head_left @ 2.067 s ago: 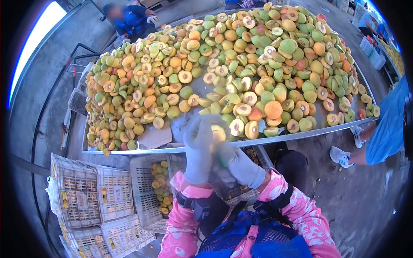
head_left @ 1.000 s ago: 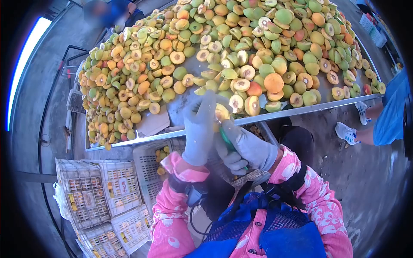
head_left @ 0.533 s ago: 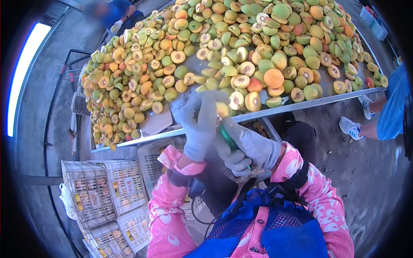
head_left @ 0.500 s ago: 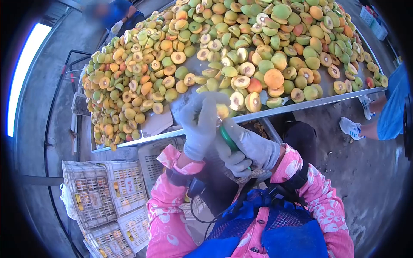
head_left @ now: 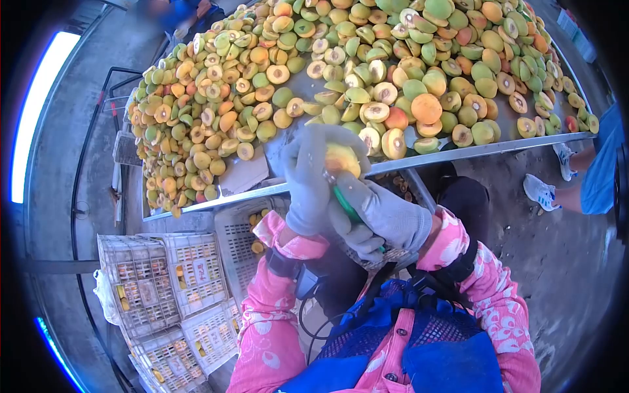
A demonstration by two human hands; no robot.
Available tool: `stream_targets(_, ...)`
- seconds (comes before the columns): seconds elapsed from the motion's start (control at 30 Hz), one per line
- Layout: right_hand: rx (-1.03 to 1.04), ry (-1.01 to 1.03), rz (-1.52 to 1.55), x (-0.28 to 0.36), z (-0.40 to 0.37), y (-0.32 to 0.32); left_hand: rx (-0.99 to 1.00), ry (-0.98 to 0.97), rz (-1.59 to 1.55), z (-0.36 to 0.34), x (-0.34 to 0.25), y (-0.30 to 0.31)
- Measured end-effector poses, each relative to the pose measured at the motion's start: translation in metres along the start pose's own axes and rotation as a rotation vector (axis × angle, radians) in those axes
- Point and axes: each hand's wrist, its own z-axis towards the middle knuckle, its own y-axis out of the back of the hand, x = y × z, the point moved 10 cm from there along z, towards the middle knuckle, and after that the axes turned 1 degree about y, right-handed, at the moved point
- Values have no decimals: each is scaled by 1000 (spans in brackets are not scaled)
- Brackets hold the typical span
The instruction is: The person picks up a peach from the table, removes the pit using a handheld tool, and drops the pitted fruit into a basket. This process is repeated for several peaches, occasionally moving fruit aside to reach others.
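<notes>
Now L hand [head_left: 308, 183] fingers clasp peach [head_left: 342, 159]; R hand [head_left: 386, 219] clenches green tool [head_left: 345, 206], prob. knife.

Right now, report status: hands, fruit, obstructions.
Left hand clamped on peach. Right hand gripping green-handled tool, tip at the peach. Metal table edge close beyond, piled with halved peaches.

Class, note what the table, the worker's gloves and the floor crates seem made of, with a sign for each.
Table: bare metal, probably steel; grey, dully shining rim. Gloved left hand, holding a fruit half, and right hand, gripping a green-handled tool: seemingly knitted fabric; matte, soft. Crates: moulded plastic, likely; pale slotted walls.
</notes>
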Motion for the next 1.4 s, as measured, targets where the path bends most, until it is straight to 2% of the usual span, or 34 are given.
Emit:
stream_targets(0.1, -65, -86, 18, -12, 0, 7, 38, 67, -69, -1, 9, -3)
stream_targets(0.17, 192, -189, 313, -22, 1, -14, 106, 39, -134, 2, 6, -9)
stream_targets(0.2, 238, -183, 324, -23, 3, -17, 101, 47, -104, 1, 5, -10)
stream_targets(0.23, 247, -180, 304, -23, 4, -18, 101, 25, -102, 1, 6, -12)
stream_targets(0.3, 133, -157, 385, -24, 9, -9, 44, 113, -353, -3, 29, -7)
stream_targets(0.33, 154, -179, 347, -25, 12, -7, 25, 91, -180, -3, 29, -2)
stream_targets(0.37, 150, -183, 343, -26, 13, -5, 22, 89, -186, -6, 31, 1)
stream_targets(0.43, 17, -203, 190, -33, 14, 8, -107, 297, -361, -17, 54, 13)
stream_targets(0.47, 18, -210, 190, -37, 14, 8, -114, 298, -361, -21, 64, 21)
stream_targets(0.53, -45, 30, -349, -27, 15, 21, -502, 256, -368, -43, 102, 80)
stream_targets(0.6, -78, 28, -382, -33, 9, 30, -515, 263, -2, -63, 109, 131)
stream_targets(0.63, -109, 12, -411, -41, 4, 36, -493, 150, 269, -77, 86, 149)
stream_targets(0.67, -173, 51, -431, -44, 2, 45, -847, 221, 126, -110, 83, 187)
stream_targets(0.7, -178, 46, -425, -46, 0, 48, -745, 138, 915, -125, 65, 217)
stream_targets(0.73, -192, -36, -418, -53, -2, 55, -869, 195, 1082, -138, 42, 222)
stream_targets(0.77, -205, -124, -411, -62, -4, 60, -867, 204, 1079, -143, 41, 220)
stream_targets(0.8, -206, -131, -418, -64, -4, 60, -851, 109, 999, -145, 37, 214)
stream_targets(0.83, -158, -252, -157, -81, -6, 53, -840, 14, 920, -149, 34, 209)
stream_targets(0.87, -106, -367, 98, -96, -6, 42, -706, 63, 581, -146, 62, 189)
stream_targets(0.93, 23, -468, 254, -122, -7, 32, -116, 79, 972, -87, 35, 69)
stream_targets(0.97, 62, -524, 318, -136, -8, 30, -94, 64, 750, -108, 87, 73)
stream_targets(1.0, 148, -501, 462, -144, -7, 25, 10, 210, 408, -109, 105, 47)
stream_targets(1.03, 231, -483, 613, -151, -9, 22, -9, 148, 0, -101, 110, 36)
stream_targets(1.1, 246, -482, 627, -156, -10, 32, 62, 0, 395, -98, 110, 36)
stream_targets(1.13, 199, -491, 663, -161, -8, 38, 50, -5, 395, -94, 107, 39)
stream_targets(1.17, 153, -496, 697, -164, -5, 45, 139, -70, 537, -87, 97, 34)
stream_targets(1.2, 213, -503, 725, -161, -3, 46, 226, -138, 680, -79, 91, 30)
stream_targets(1.23, 219, -510, 713, -165, -3, 52, 215, -145, 685, -68, 90, 39)
stream_targets(1.27, -45, -390, 48, -173, 2, 99, 154, 48, 637, -54, 107, 62)
stream_targets(1.3, -300, -224, -617, -144, 6, 138, 94, 231, 583, -38, 127, 87)
stream_targets(1.33, -375, -376, -847, -128, -4, 139, 26, -61, 852, -12, 124, 108)
stream_targets(1.37, -372, -370, -854, -118, -6, 142, 55, 8, 1014, 12, 110, 116)
stream_targets(1.4, -410, -376, -725, -112, -12, 151, 84, 81, 1172, 31, 97, 124)
